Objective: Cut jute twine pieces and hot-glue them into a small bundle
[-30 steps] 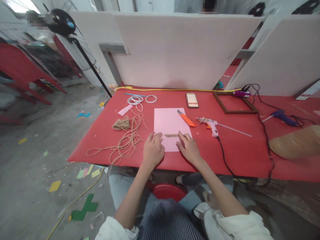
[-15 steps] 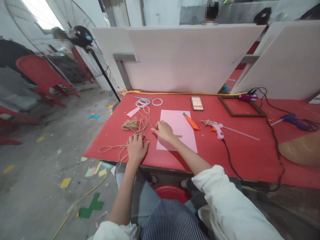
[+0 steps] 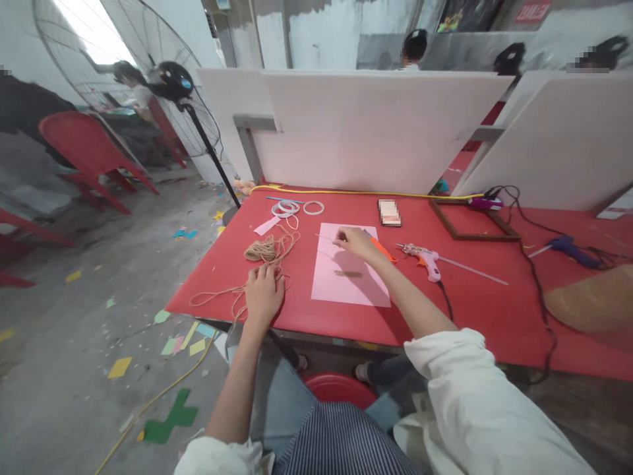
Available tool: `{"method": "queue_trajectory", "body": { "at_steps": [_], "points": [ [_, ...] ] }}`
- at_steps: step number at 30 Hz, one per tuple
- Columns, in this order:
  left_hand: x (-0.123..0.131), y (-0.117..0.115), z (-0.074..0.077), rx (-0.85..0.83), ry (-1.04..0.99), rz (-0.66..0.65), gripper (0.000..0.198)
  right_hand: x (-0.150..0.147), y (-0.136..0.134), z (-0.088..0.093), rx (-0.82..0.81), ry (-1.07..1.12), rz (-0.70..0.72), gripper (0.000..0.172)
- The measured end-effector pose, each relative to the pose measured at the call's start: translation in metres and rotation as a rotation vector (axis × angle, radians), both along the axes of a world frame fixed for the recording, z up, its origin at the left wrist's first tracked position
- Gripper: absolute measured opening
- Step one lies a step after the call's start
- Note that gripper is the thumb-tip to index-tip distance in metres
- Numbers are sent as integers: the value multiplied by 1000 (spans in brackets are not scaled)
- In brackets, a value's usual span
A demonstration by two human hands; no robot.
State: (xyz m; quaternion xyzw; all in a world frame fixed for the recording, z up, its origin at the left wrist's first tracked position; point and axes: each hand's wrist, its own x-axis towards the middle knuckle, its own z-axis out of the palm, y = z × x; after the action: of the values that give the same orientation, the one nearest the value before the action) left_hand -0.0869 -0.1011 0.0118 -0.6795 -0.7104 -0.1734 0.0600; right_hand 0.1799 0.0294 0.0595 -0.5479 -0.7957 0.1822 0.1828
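My left hand (image 3: pixel 264 290) lies palm down near the table's front edge, fingers spread over loose strands of brown twine (image 3: pixel 261 249). The twine's small bundle sits just beyond those fingertips, and a loop trails left. My right hand (image 3: pixel 353 241) is raised over a pink sheet of paper (image 3: pixel 329 287), its fingertips pinched on a thin strand that sticks out to the left. On the paper lies a short brown piece (image 3: pixel 349 274), too small to name. An orange-handled cutter (image 3: pixel 384 251) is partly hidden behind my right hand.
A pink glue gun (image 3: pixel 428 260) with a glue stick lies to the right. White rings (image 3: pixel 313 208), a phone-like object (image 3: pixel 390 213) and a brown frame (image 3: pixel 448 227) are toward the back. White boards (image 3: pixel 386 132) stand behind the red table (image 3: pixel 291 313). A fan (image 3: pixel 171 81) stands left.
My right hand has moved right and away from me, from the paper's left edge to above the paper near the cutter. My left hand stays on the twine. The view has tilted up slightly.
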Motion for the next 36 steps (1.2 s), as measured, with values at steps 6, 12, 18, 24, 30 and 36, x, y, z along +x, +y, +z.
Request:
{"method": "queue_trajectory", "body": {
  "at_steps": [6,12,18,24,30,36],
  "points": [
    [16,19,12,17,8,29,35,43,-9,-17,-70,300,6,8],
    [18,66,19,-52,33,-65,33,54,-13,-40,-134,334,-47,9],
    [42,64,14,-30,-137,-411,31,63,-40,-60,-100,314,-22,13],
    [44,75,10,-46,-59,-79,31,54,-12,-64,-71,380,-97,20],
    [31,103,15,-125,-168,2,26,27,41,-60,-65,407,-212,27],
    [16,113,16,-108,-359,-30,6,3,54,-59,-39,398,-262,24]
  ]
}}
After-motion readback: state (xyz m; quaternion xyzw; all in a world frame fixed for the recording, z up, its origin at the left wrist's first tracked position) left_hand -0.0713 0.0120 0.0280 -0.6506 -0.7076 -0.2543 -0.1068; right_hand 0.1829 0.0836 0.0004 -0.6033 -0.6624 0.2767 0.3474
